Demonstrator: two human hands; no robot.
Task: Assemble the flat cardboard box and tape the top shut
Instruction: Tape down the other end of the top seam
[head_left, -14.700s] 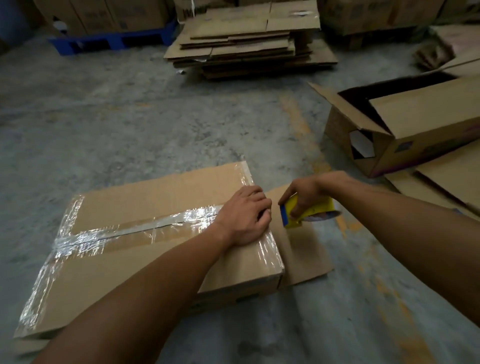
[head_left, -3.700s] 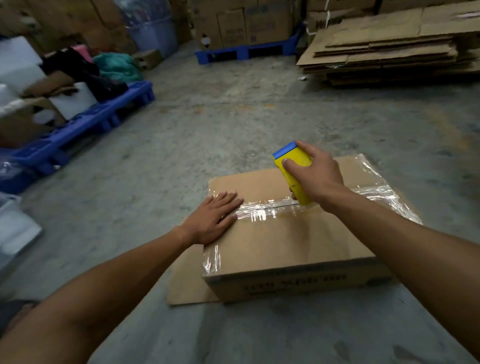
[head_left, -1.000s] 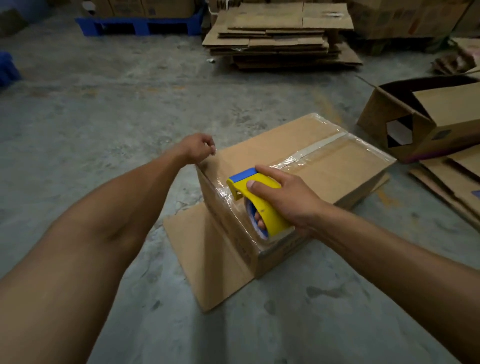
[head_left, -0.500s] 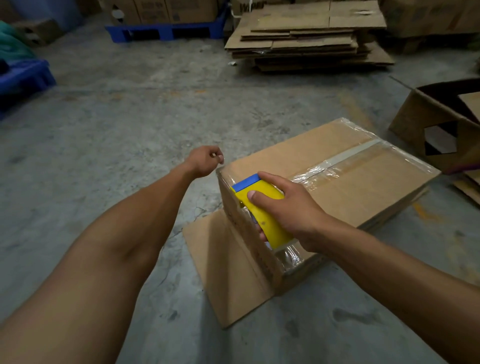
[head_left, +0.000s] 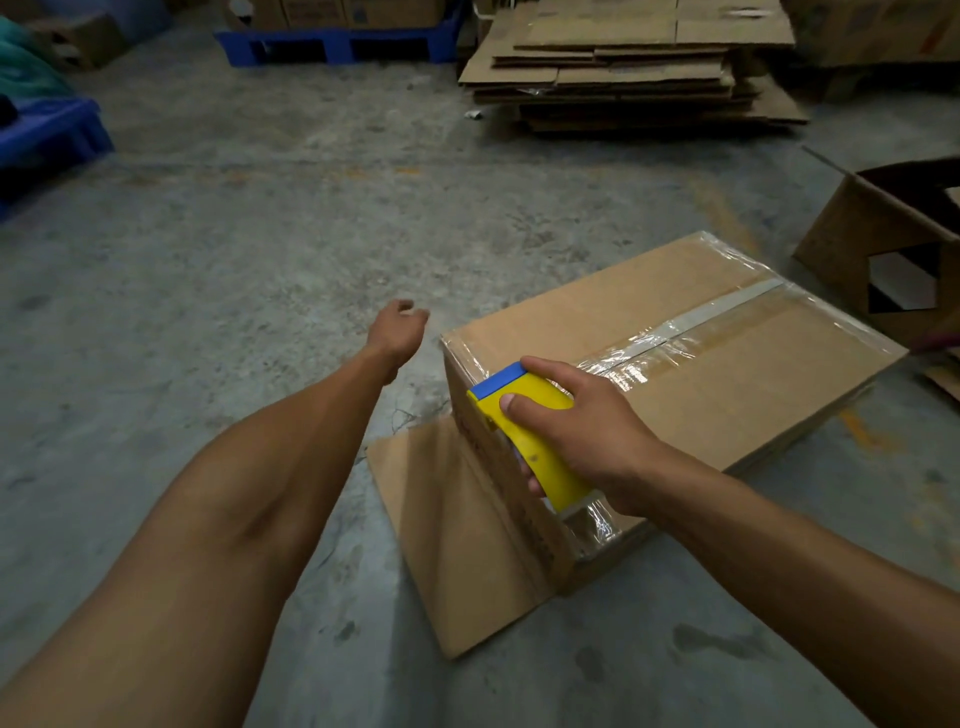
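- Right hand (head_left: 582, 431) was clamped around the yellow tape dispenser (head_left: 530, 441), thumb on its top, fingers wrapped under.
- Dispenser had a blue cap at its upper end and was pressed against the near end face of the cardboard box (head_left: 727, 384), just below the top edge.
- Left hand (head_left: 397, 327) hung in the air just left of the box's near-left corner, fingers loosely curled, holding nothing, not touching the box.
- Hands were apart, one on either side of that corner.
- Box sat closed on the concrete floor (head_left: 260, 234), right of centre, long axis running away to the upper right.
- Clear tape (head_left: 675, 338) ran along the top centre seam and down over the near end; more film glinted on the top edges.
- Flat cardboard sheet (head_left: 452, 530) lay on the floor under the box's near end, sticking out toward the camera.
- Open carton (head_left: 852, 234) stood at the right edge, flaps up.
- Stack of flattened cardboard (head_left: 623, 62) lay at the back, blue pallet (head_left: 332, 44) to its left; another blue pallet (head_left: 47, 135) at far left.
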